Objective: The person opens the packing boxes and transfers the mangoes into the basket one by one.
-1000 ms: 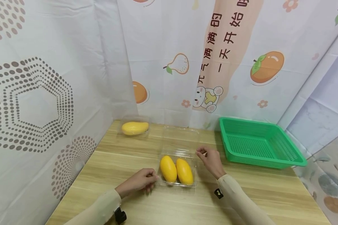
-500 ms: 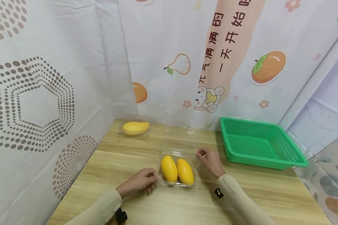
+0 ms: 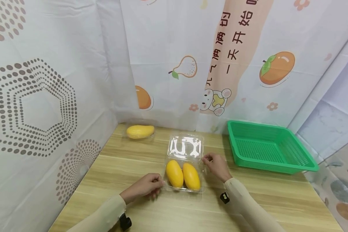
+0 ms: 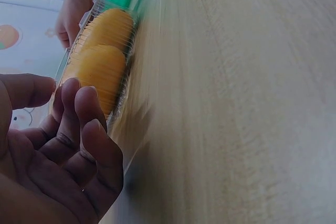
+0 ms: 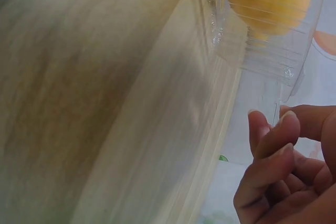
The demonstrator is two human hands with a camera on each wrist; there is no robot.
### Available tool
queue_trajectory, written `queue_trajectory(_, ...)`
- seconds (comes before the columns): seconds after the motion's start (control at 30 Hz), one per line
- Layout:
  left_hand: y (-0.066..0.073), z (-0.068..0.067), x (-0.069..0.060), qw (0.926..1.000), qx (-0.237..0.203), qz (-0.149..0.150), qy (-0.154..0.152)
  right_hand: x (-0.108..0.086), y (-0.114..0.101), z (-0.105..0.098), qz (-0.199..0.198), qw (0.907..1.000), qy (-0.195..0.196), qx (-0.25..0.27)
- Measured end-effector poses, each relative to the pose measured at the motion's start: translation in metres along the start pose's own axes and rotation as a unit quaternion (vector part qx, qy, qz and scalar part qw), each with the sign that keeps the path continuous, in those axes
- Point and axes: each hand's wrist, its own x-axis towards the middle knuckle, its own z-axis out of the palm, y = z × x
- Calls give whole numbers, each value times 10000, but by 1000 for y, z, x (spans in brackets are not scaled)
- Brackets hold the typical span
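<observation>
Pinching a clear, rectangular, hinged plastic box [image 3: 185, 155] with left hand [image 3: 146, 187] and right hand [image 3: 217, 166], each grip clamped on opposite sides. Lying open toward counter's [image 3: 174, 216] far edge, holding 2 yellow oval mangoes [image 3: 174, 174].

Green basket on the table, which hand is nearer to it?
Right: the right hand is just left of the green basket, beside the clear box; the left hand is farther off, on the box's opposite side.
</observation>
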Motion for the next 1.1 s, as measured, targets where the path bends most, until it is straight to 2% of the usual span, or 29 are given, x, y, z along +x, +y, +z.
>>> queue_trajectory(0.3, -2, -1, -1, 10000, -41, -74, -45, 0, 2, 5, 287, 9994, -187, -52)
queue_trajectory(0.7, -3, -2, -2, 10000, -34, -54, -39, -3, 1, 6, 319, 9993, -180, -10)
queue_trajectory(0.93, 0, -1, -4, 9999, -41, -162, -38, -9, -5, 4, -69, 9967, 410, -701)
queue_trajectory(1.1, 1, 0, -3, 9998, -72, -163, -13, -18, -16, 2, -450, 9930, 555, -942)
